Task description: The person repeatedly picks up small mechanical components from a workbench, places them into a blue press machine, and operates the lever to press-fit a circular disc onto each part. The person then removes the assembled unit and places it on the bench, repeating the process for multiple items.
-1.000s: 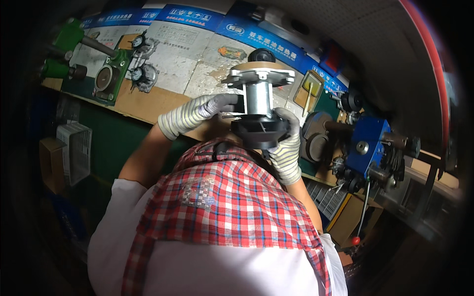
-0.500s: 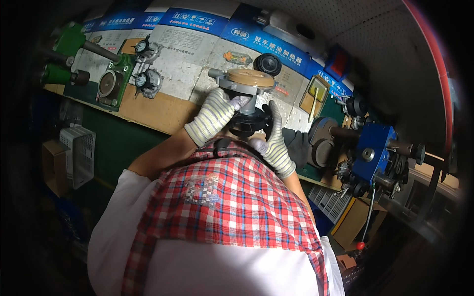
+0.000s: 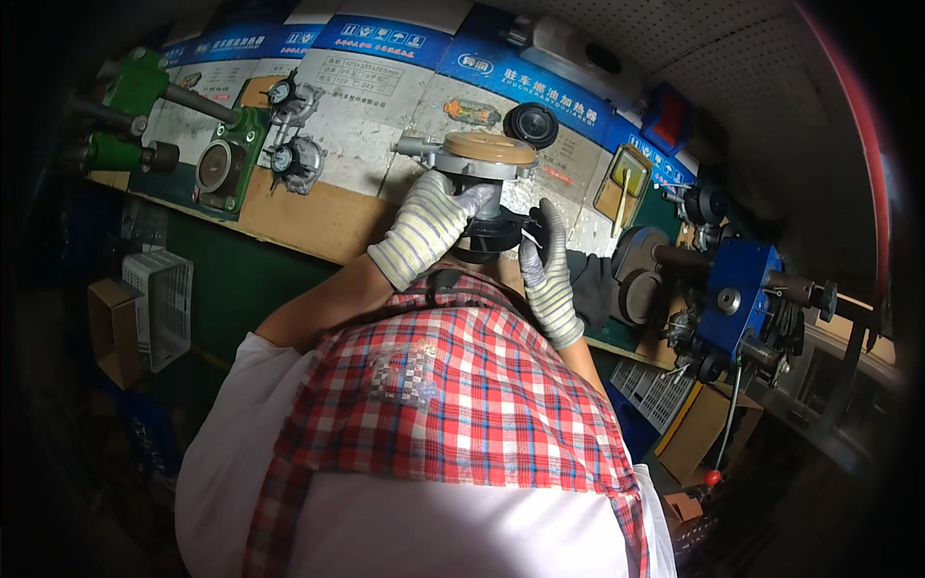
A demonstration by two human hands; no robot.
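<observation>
My gloved left hand [image 3: 429,229] is wrapped around the grey neck of a motor assembly, held upright above the bench's near edge. The assembly has a tan round disc [image 3: 489,147] on top, a grey metal flange [image 3: 482,169] with a side pipe below it, and a black round lower part [image 3: 488,239]. At the right side of that black part, my gloved right hand [image 3: 551,284] has its thumb and fingers curled toward each other. A small dark piece shows between them, too unclear to name.
A black round part [image 3: 531,125] lies behind the assembly on flattened cardboard. Two metal pump-like parts [image 3: 295,166] sit left, beside a green press [image 3: 231,159]. To the right are a tray with a brush [image 3: 621,185], a dark cloth [image 3: 590,289] and a blue press [image 3: 737,294].
My right thumb has moved up toward the fingers, closing the hand beside the black part. The assembly has turned slightly in my left hand, and the whole view has shifted a little.
</observation>
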